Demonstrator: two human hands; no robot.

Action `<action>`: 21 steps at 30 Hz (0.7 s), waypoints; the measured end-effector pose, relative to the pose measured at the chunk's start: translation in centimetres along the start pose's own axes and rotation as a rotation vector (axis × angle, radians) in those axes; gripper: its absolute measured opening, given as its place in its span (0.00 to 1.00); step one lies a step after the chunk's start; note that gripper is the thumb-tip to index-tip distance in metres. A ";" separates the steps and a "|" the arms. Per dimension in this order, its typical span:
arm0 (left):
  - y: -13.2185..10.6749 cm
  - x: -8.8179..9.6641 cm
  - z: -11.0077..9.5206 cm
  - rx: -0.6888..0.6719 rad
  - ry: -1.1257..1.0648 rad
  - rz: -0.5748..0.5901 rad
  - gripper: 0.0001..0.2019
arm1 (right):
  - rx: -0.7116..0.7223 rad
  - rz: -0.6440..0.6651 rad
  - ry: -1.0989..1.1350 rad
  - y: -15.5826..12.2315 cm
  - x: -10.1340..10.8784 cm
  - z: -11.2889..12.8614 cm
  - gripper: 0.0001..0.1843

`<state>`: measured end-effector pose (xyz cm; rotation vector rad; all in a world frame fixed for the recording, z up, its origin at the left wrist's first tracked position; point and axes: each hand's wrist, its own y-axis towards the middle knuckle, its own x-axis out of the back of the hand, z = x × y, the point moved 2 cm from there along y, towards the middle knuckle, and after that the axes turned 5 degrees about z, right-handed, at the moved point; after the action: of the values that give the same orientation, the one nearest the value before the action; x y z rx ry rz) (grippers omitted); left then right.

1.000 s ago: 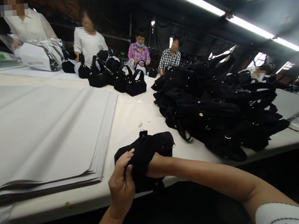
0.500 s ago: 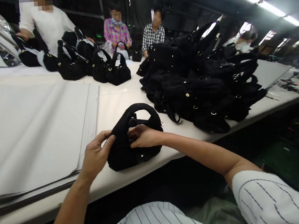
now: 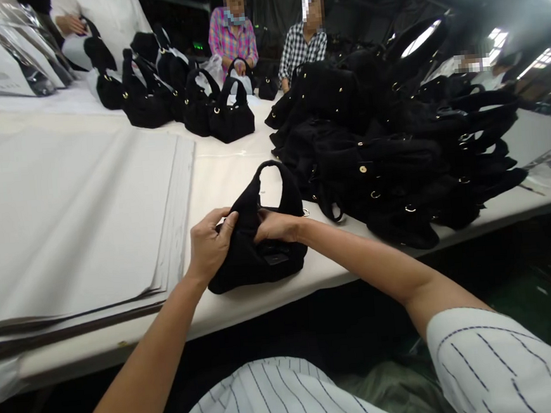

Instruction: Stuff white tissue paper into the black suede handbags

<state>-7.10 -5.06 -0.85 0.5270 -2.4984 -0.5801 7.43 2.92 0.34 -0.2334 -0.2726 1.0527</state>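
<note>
A small black fabric handbag (image 3: 260,258) stands at the front edge of the white table (image 3: 234,171), its loop handle arching upward. My left hand (image 3: 210,243) grips the bag's upper left edge with curled fingers. On the bag's top opening, my right hand (image 3: 277,224) pinches the fabric on the right side. Both hands are closed on the same bag.
A thick stack of white paper sheets (image 3: 75,209) lies to the left. A large heap of black handbags (image 3: 395,146) fills the right side. Stuffed upright bags (image 3: 185,99) stand at the back, where several other people sit. The table edge runs just below my hands.
The bag went from lying flat under my hands to standing upright with its handle raised. Both hands shifted to its top opening, and the view has swung slightly.
</note>
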 end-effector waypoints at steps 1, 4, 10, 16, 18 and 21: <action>-0.6 0.2 0.2 -0.027 0.012 -0.049 0.13 | -0.004 0.027 0.063 -0.2 0.2 -0.1 0.11; -3.7 0.8 1.4 0.026 -0.023 -0.125 0.19 | -0.011 0.016 0.166 -1.3 1.2 -0.3 0.10; -10.5 -2.1 4.1 0.508 -0.834 0.055 0.41 | 0.012 -0.071 0.107 -2.5 1.9 0.1 0.10; -10.8 -3.8 4.0 0.587 -0.873 0.032 0.40 | -0.006 -0.033 -0.499 -1.1 0.2 2.1 0.05; -10.8 -3.3 4.5 0.557 -0.804 -0.004 0.45 | -0.034 -0.034 -0.436 -1.6 0.2 1.6 0.05; -10.8 -2.1 5.2 0.465 -0.643 -0.035 0.59 | -0.022 -0.047 -0.175 -3.2 0.1 -0.5 0.10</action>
<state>-5.68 -11.49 -11.07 0.6258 -3.2738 -0.1812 10.26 1.51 0.87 -0.1538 -0.4455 1.0256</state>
